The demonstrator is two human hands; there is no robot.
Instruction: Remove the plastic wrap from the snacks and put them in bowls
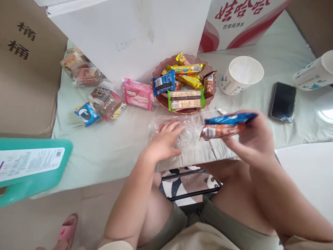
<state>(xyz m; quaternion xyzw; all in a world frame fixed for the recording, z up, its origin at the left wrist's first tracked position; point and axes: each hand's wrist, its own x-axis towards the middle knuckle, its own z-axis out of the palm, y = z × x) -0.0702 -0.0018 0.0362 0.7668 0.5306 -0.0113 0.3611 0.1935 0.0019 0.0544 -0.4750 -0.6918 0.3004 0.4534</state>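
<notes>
My right hand [252, 139] grips two snack packets side by side, a blue packet [226, 118] and an orange-brown packet [221, 131], above the table's front part. Fingers spread, my left hand [168, 139] rests on a crumpled clear plastic bag [191, 139]. Behind both hands stands a pink scalloped bowl [161, 104] with yellow, blue, brown and green-ended wrapped snacks in it. A pink nabati wafer packet [138, 94] lies just left of the bowl.
More wrapped snacks [100, 104] lie at the left near a white box [135, 34]. Paper cups [241, 76] and a black phone [282, 102] are on the right. A green jug [33, 166] is at the left edge. A red-and-white carton [234, 27] stands behind.
</notes>
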